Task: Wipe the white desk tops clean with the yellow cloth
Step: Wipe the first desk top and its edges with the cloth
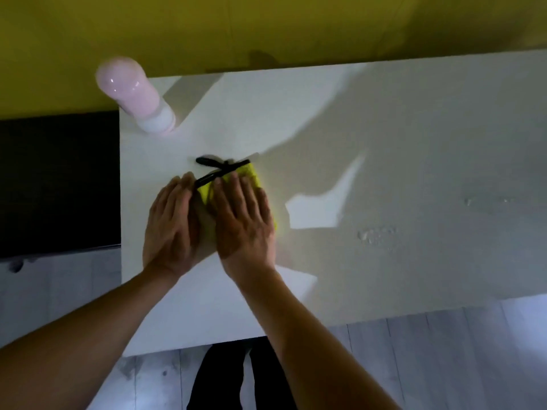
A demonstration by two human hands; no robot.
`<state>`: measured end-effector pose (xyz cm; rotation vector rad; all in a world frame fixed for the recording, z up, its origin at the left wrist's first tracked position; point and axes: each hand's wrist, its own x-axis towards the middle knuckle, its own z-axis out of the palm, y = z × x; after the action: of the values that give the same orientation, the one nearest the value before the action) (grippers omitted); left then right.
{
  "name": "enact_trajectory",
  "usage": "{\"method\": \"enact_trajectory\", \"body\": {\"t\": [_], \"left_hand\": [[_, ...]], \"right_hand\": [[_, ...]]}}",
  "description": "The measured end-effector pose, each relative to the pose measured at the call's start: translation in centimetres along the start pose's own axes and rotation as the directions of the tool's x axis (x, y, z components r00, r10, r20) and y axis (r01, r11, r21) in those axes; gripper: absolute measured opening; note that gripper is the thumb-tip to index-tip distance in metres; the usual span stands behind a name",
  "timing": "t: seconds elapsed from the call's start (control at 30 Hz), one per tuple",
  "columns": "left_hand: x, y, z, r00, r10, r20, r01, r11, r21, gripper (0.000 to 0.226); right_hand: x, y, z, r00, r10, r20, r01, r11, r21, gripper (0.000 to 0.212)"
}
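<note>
Legs: the person's dark trousers (233,380) stand just below the counter's near edge.
Counter: white counter (384,137), its near edge by the person; wet droplets (376,233) sit well to the right of the hands.
Left hand (170,223): flat on the counter just left of the cloth, fingers (185,184) straight and close together, holding nothing.
Right hand (244,220): flat on top of the cloth, fingers straight, pressing down.
Yellow cloth (251,176): under the right palm, showing beyond its fingertips; black edge strip (220,170) on the far side.
Relation: the droplets lie right of the cloth, so a rightward sweep looks due; the right hand is nearer.
Far: pink bottle (133,99) at the far left corner.
</note>
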<state>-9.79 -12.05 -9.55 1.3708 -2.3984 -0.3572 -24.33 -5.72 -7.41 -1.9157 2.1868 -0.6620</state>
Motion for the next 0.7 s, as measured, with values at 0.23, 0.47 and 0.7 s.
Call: {"method": "enact_trajectory", "body": {"t": [0.23,0.47,0.7], "left_hand": [[0.0,0.5,0.0,0.999,0.016,-0.041,-0.015,1.000,0.005,0.049],[0.2,0.5,0.2,0.999,0.016,-0.050,-0.017,1.000,-0.012,0.051],[0.0,0.1,0.0,0.998,0.054,-0.027,-0.055,0.997,-0.047,0.051]], "right_hand": [[-3.2,15.1,-7.3,0.843,0.516,-0.151,-0.537,0.823,-0.187,0.056],[-5.3,7.8,-4.3,0.834,0.531,-0.146,-0.550,0.820,-0.161,0.067],[-10.0,-0.2,-0.5,0.977,0.147,0.156,-0.121,0.979,-0.161,0.080]]}}
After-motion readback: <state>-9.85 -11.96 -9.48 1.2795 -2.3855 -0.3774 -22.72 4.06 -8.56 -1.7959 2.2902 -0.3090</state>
